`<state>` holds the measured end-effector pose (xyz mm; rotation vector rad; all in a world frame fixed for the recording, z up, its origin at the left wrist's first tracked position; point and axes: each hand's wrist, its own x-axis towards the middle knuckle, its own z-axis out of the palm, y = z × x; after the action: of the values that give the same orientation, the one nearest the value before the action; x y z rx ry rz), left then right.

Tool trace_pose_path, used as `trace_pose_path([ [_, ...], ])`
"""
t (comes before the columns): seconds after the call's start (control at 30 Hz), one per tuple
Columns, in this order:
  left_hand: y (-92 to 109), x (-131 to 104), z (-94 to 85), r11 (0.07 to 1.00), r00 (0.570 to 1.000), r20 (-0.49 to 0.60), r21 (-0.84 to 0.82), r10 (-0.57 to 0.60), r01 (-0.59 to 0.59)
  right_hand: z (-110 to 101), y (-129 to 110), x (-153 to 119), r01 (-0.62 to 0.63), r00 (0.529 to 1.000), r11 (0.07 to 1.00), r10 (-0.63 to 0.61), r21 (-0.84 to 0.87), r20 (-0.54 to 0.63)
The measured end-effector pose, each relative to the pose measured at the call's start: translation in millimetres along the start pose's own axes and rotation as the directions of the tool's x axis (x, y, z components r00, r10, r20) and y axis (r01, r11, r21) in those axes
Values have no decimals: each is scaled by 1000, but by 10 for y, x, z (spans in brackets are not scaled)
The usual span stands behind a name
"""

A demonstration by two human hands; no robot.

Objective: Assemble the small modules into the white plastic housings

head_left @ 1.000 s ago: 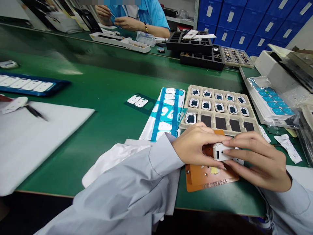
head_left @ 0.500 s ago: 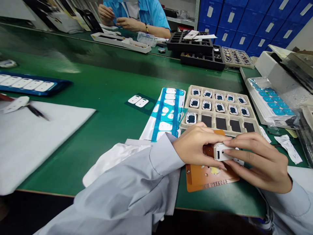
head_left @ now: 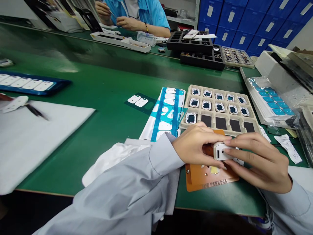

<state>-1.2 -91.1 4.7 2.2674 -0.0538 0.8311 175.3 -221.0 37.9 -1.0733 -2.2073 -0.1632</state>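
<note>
Above an orange plate (head_left: 207, 178) with printed characters, both hands meet around a small white case part (head_left: 221, 152) with a dark slot and a small hole. My left hand (head_left: 195, 143) grips its left side between thumb and fingers. Fingertips of my right hand (head_left: 261, 160) press on its face and edge from the right. Another white piece (head_left: 238, 160) shows partly beneath my right fingers. Just behind the hands lies a beige tray (head_left: 212, 88) with several white-framed parts and some dark, unfilled pockets.
Blue-and-white sticker sheets (head_left: 163, 114) lie left of the tray. Wrapped blue-label sheets (head_left: 275, 101) are at the right. Black trays (head_left: 190, 45) stand behind. Across the table, a person in a blue top (head_left: 154, 16) works with both hands. A white sheet (head_left: 44, 140) covers the left.
My hands and the white case part stay nearly still. Across the table, the person's hand at the left has shifted slightly, and a thin tool now shows in it.
</note>
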Motion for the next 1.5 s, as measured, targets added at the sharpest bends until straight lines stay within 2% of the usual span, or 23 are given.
trace_pose_path([
  [0.63, -15, 16, 0, 998, 997, 38, -10, -64, 64, 4, 8, -1, -10, 1000, 1000, 10, -5, 5],
  [0.8, -11, 10, 5, 999, 1000, 2, -32, -18, 18, -4, 10, -12, -17, 1000, 1000, 17, 5, 18],
  [0.97, -2, 10, 0, 998, 998, 22, -23, -50, 51, -4, 10, -17, -10, 1000, 1000, 10, 5, 15],
  [1.2, -12, 10, 0, 999, 999, 26, 3, -39, 39, -6, 14, -22, 7, 1000, 999, -7, -31, 25],
  [1.5, -17, 8, 6, 1000, 1000, 9, -24, -2, 2, 5, -4, -37, 30, 998, 993, -35, -116, -45],
])
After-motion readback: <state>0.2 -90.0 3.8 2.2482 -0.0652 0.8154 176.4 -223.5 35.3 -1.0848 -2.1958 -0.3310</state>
